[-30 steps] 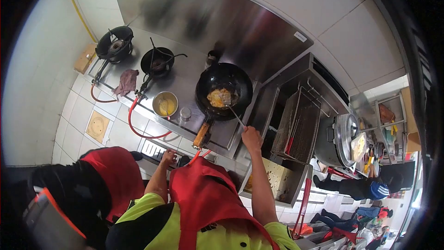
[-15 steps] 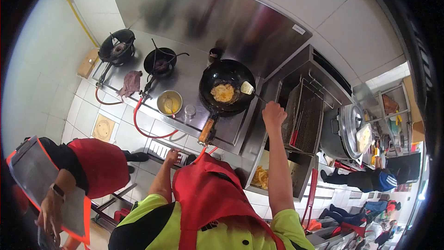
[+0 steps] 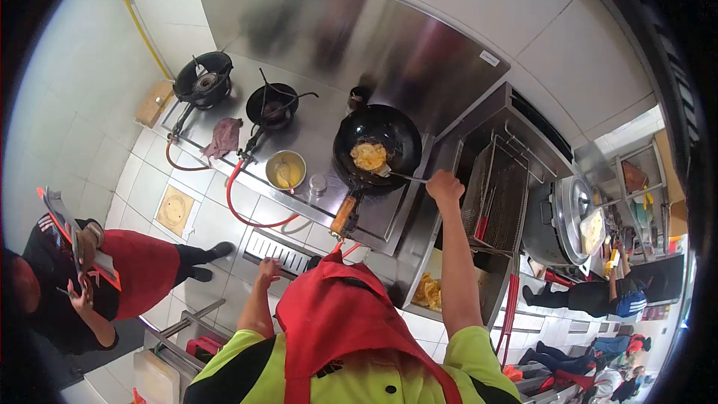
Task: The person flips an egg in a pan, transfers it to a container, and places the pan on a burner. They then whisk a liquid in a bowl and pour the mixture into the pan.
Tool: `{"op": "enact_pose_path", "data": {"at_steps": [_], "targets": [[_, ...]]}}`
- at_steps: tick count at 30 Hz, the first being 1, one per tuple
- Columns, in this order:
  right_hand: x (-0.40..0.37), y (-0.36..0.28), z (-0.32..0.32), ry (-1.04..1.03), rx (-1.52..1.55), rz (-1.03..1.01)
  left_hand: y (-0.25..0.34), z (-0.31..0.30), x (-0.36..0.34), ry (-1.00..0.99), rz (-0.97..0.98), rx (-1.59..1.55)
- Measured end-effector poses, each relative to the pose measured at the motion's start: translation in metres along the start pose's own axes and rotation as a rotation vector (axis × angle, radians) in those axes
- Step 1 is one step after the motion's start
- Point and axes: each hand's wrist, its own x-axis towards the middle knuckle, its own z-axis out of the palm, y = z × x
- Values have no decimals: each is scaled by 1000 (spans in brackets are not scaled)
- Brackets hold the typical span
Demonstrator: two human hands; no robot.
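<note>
A black wok (image 3: pixel 389 131) with a wooden handle (image 3: pixel 344 217) sits on the right burner. In it lies a golden fried egg (image 3: pixel 369 155), with the blade of a metal spatula (image 3: pixel 407 176) against its right edge. My right hand (image 3: pixel 446 186) is wrapped round the end of the spatula's handle. Away from the wok handle, my left hand (image 3: pixel 270 270) hangs in front of the stove, its fingers apart and holding nothing. A metal bowl (image 3: pixel 286 170) of yellow liquid, with a spoon in it, stands beside a small metal-lidded jar (image 3: pixel 318 184).
Two more burners (image 3: pixel 272 107) and a crumpled cloth (image 3: pixel 223 138) are at the left of the stove. Fryer baskets (image 3: pixel 490 191) and a large pot (image 3: pixel 561 217) stand at right. A co-worker in a red apron (image 3: pixel 140 269) holds a clipboard at left; other people are far right.
The spatula has moved from the wok's upper right down to the egg's edge. The co-worker at left has turned and raised the clipboard. The view has shifted slightly.
</note>
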Motion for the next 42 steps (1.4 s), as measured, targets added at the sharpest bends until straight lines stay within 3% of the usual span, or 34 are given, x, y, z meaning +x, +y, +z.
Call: {"op": "enact_pose_path", "data": {"at_steps": [6, 9, 16, 18, 20, 23, 30, 34, 36, 42], "targets": [[-15, -12, 36, -54, 210, -3, -33, -24, -10, 15, 43, -86], [-16, -21, 59, -50, 302, 18, -42, -35, -13, 53, -68, -124], [-8, -30, 58, -23, 389, 45, -59, -54, -22, 150, -76, -198], [-17, -35, 39, 206, 241, -4, -66, -57, -23, 151, -70, -220], [-41, -60, 2, 244, 249, -54, -70, -61, -24, 125, -104, -158], [-53, -87, 12, 401, 61, -192, -73, -62, -27, 115, -103, -130], [-92, -76, 18, 465, 98, -195, -65, -67, -10, 62, -13, -150], [-95, -62, 17, 380, 141, -92, -57, -69, -11, 70, -34, -83], [-96, -61, 27, 242, 258, -72, -55, -71, -10, 49, -33, -74], [-81, -40, 66, 229, 319, -115, -46, -73, -9, 33, -17, -90]]}}
